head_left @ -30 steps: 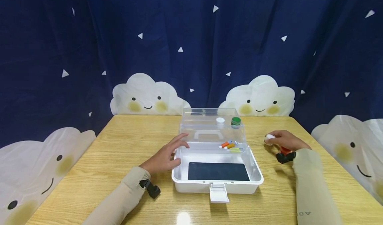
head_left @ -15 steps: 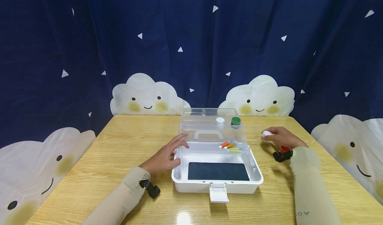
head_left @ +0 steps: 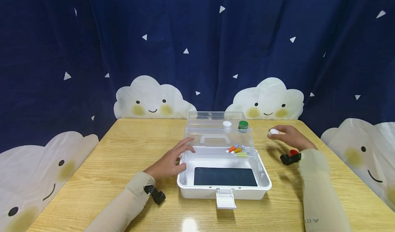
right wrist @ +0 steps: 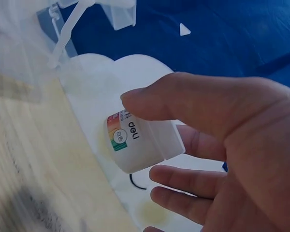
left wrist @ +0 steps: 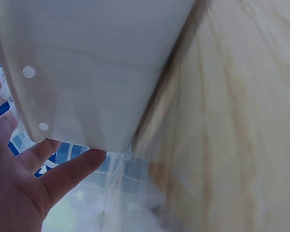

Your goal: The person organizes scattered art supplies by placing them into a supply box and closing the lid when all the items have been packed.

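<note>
Left hand: fingers spread wide, touching the left side of the box.
Dark panel: on the box's floor.
White-lidded pot, paint tubes, green-lidded jar: toward the box's back, in clear trays.
White jar: right of the box, apart from it.
Right hand: pinches the white jar, thumb against fingers.
Red lid: right of the box, partly hidden.

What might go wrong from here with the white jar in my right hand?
Your right hand pinches the white jar, so it could slip and drop. In the head view, your wrist camera partly covers the red item, so a low sweep might knock it.
</note>
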Demonstrator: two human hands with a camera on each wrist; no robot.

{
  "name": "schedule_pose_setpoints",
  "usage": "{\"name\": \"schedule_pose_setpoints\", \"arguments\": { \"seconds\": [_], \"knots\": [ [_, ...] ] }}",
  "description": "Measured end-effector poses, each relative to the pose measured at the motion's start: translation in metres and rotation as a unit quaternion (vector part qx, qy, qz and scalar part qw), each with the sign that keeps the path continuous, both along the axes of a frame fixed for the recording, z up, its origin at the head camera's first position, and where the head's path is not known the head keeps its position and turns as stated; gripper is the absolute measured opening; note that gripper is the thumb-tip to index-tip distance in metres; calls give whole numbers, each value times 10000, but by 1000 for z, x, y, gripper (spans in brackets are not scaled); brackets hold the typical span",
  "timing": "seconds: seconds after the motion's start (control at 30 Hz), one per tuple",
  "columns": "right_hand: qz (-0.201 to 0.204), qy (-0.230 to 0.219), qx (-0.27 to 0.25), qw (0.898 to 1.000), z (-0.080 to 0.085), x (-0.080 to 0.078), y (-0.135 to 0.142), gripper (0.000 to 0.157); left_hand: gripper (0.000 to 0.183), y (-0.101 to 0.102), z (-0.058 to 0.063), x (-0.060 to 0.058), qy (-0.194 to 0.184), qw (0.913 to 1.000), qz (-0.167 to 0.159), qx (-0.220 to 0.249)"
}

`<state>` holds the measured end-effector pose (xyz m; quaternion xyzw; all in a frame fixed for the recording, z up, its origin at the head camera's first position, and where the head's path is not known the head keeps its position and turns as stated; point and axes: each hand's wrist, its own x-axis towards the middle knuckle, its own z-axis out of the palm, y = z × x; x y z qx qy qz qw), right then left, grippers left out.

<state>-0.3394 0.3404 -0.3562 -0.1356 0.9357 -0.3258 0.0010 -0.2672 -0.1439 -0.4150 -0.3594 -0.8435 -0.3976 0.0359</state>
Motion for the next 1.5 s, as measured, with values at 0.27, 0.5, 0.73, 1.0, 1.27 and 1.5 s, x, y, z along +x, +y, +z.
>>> {"name": "schedule_pose_setpoints", "arguments": {
  "seconds": [0.27,0.5,0.73,1.0,1.27,1.5],
  "knots": [
    [-260,-14,-203,9995,17,4,-10,63,49,0,0,-1,33,10000,-28,34],
    [-277,400,-214,9986,33,14,-19,69,47,-1,-1,-1,27,10000,-59,27],
    [-166,716,-397,9965,43,17,-26,57,47,0,0,0,7,10000,-46,41],
    [-234,840,-472,9951,50,21,-35,53,46,0,0,1,14,10000,26,-33],
    [-219,980,-566,9933,56,26,-47,56,46,0,1,1,13,10000,-4,-35],
    [-90,1027,-481,9935,61,29,-62,51,47,0,-1,0,1,10000,-9,-11]
  ]
}}
